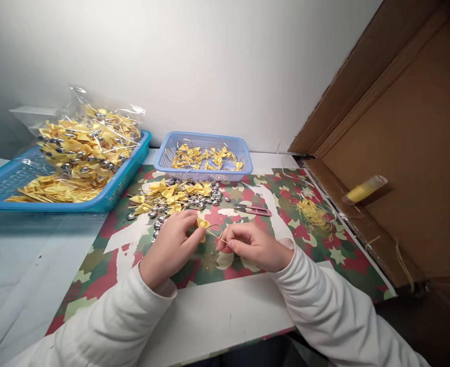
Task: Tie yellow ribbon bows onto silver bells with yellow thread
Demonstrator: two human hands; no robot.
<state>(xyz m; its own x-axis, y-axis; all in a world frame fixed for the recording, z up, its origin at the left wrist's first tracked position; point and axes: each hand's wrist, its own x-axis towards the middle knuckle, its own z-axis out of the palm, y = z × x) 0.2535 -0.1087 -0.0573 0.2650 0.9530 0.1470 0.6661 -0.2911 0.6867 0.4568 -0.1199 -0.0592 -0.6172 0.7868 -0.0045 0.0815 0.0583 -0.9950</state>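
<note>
My left hand (177,239) is closed, pinching a yellow ribbon bow (202,224) between thumb and fingers. A thin yellow cord (217,234) loops out of the bow toward the right. Its other end is pinched by my right hand (253,244), whose fingers are curled. Just beyond my left hand lies a heap of yellow bows (171,191) with cords, mixed with shiny silver bells (205,199). Small pink-handled thread snips (252,209) lie behind my right hand. Part of the bow is covered by my left fingers.
A pale blue basket (204,176) at the back holds several bows with cord loops. On the left, a larger blue basket (114,188) carries a clear bag (91,137) of bows and bells. Yellow cord scraps (313,214) lie right, beside a cardboard wall (401,102) with a yellow tube (365,190).
</note>
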